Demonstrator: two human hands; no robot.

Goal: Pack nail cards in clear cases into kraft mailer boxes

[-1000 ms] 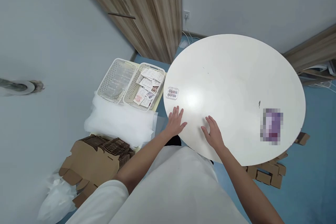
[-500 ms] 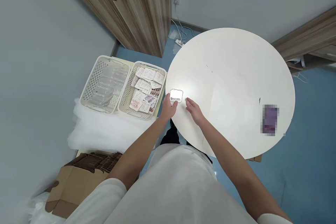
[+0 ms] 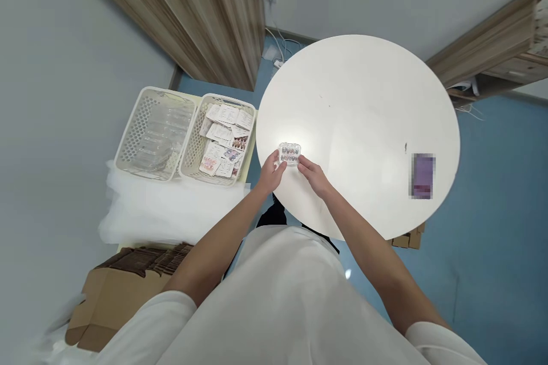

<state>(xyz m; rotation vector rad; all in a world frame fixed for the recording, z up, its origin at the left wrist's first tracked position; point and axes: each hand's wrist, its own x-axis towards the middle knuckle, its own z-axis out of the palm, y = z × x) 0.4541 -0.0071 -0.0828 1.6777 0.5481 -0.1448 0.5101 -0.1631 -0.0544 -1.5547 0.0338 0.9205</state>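
A small clear plastic case (image 3: 290,153) lies at the near left part of the round white table (image 3: 363,91). Two rows of small shiny pieces, which look like press-on nails, show through it. My left hand (image 3: 270,173) grips the case's left side, thumb at the near corner. On the opposite side, the fingers of my right hand (image 3: 314,175) are pressed together against its right edge.
Left of the table stand a white basket (image 3: 184,159) with printed cards and another basket (image 3: 122,151) with clear plastic cases. White wrap (image 3: 149,211) and brown cardboard boxes (image 3: 115,296) lie nearer. A blurred purple object (image 3: 423,175) is on the table's right.
My right hand has moved left and now touches the case. Glare hid the case's surface earlier; now its two rows of pieces show. The whole view has shifted slightly.
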